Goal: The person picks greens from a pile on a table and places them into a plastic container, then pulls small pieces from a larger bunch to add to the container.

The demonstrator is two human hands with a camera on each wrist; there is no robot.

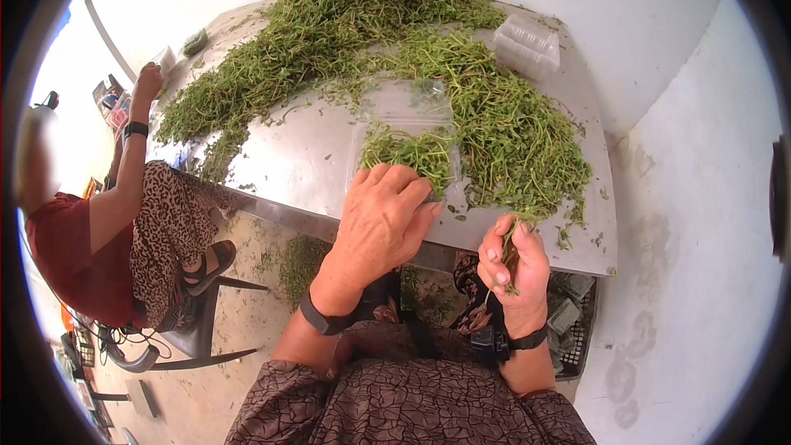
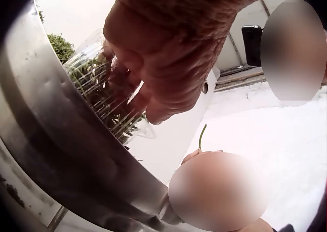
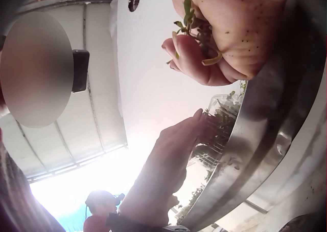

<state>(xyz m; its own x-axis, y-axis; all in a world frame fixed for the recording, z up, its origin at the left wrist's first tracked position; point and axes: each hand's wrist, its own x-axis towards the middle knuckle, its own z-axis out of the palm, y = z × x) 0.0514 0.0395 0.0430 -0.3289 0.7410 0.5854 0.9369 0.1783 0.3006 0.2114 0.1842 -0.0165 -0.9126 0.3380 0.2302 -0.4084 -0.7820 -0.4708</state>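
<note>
A clear plastic container (image 1: 356, 148) of green stems (image 1: 404, 147) lies at the table's near edge, its lid folded back. My left hand (image 1: 383, 218) rests over its near side, bent fingers touching the greens; in the left wrist view the hand (image 2: 163, 63) reaches over the container wall, fingertips partly hidden. Just right of it, off the table edge, my right hand (image 1: 527, 274) grips a few stems (image 1: 512, 255) between curled fingers and thumb. The right wrist view shows leaves (image 3: 189, 18) sticking out of that right hand (image 3: 245, 32).
A large heap of greens (image 1: 354, 0) covers the back of the metal table (image 1: 284, 161), with a looser pile (image 1: 519, 132) at right. Stacked clear containers (image 1: 527, 45) stand back right. Another person (image 1: 74, 239) sits at left. A black crate (image 1: 577, 321) is below the table at right.
</note>
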